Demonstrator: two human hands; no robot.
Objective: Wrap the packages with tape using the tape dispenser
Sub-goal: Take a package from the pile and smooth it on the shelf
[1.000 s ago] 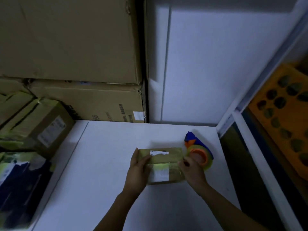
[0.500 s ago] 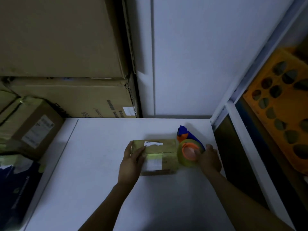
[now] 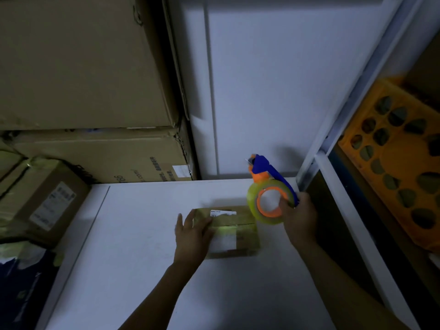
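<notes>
A small brown cardboard package (image 3: 240, 228) with white labels lies on the white table (image 3: 133, 258). My left hand (image 3: 191, 234) rests flat on its left end, fingers spread. My right hand (image 3: 298, 219) grips the tape dispenser (image 3: 269, 196), a blue and orange frame with a roll of clear yellowish tape. The dispenser is lifted above the package's right end, its blue cutter end pointing up and away from me.
Large cardboard boxes (image 3: 83, 67) are stacked at the back left, with a smaller labelled box (image 3: 45, 198) and a dark bag (image 3: 21, 289) along the left edge. A white wall panel (image 3: 273, 79) stands behind the table. An orange perforated crate (image 3: 400, 158) sits on shelving at right.
My right hand left the package, took hold of the tape dispenser beside it and lifted it off the table. My left hand stayed on the package's left end.
</notes>
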